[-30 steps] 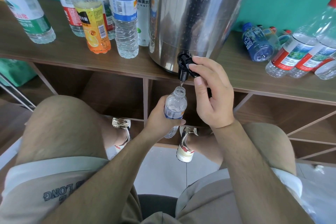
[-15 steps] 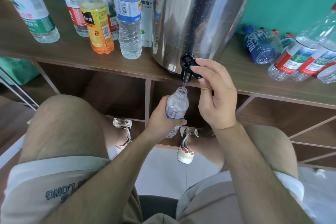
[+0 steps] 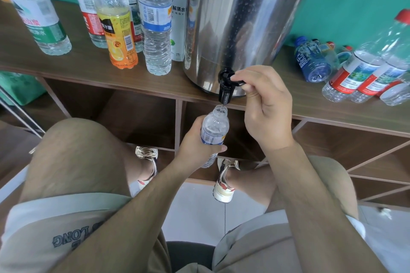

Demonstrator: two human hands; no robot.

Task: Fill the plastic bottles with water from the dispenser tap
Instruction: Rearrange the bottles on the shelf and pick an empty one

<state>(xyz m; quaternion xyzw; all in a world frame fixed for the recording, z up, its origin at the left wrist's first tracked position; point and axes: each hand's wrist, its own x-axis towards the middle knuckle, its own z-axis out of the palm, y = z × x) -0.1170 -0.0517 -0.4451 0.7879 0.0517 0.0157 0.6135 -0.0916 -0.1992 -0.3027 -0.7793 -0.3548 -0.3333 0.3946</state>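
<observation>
Left hand (image 3: 195, 146) wrapped around small bottle (image 3: 214, 128), its mouth beneath black tap (image 3: 225, 90) at front edge of shelf (image 3: 88, 62); right hand (image 3: 266, 108) pinching lever (image 3: 238, 83); flow apparently thin.

We lose the top of the dispenser (image 3: 244, 17) past the upper edge. The right hand (image 3: 268, 113) covers part of the tap lever (image 3: 239, 83), and the left hand (image 3: 195, 146) hides the middle of the bottle (image 3: 214, 125). The water level inside looks too faint for us to read.
</observation>
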